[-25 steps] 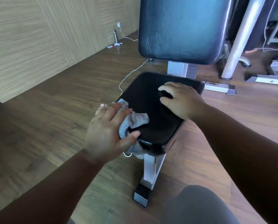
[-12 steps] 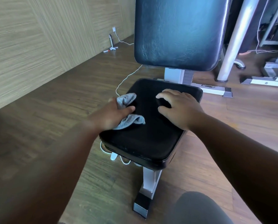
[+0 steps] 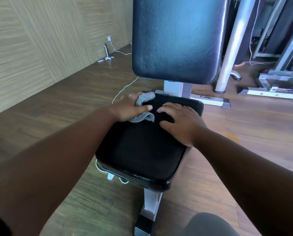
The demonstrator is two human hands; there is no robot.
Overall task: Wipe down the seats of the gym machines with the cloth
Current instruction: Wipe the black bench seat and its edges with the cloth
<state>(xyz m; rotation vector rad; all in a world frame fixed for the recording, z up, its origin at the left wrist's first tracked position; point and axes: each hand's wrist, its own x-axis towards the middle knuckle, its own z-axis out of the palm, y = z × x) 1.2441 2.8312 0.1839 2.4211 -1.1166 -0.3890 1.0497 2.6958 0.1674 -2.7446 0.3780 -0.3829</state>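
A black padded seat [image 3: 142,150] of a gym bench fills the middle of the view, with its upright black back pad [image 3: 176,40] behind it. My left hand [image 3: 130,108] grips a crumpled grey cloth [image 3: 144,99] at the seat's far left corner, the cloth bunched under my fingers and thumb. My right hand [image 3: 181,123] rests flat on the seat's right side, fingers spread, holding nothing.
The bench stands on a white metal post [image 3: 150,203] on a wooden floor. A white cable [image 3: 123,90] runs from the wall socket along the floor past the seat. A grey machine upright [image 3: 234,45] and frame rails stand at the right. A panelled wall lies left.
My left hand has slid the cloth from the seat's near left edge up to its far left corner. My right hand has stayed resting on the seat.
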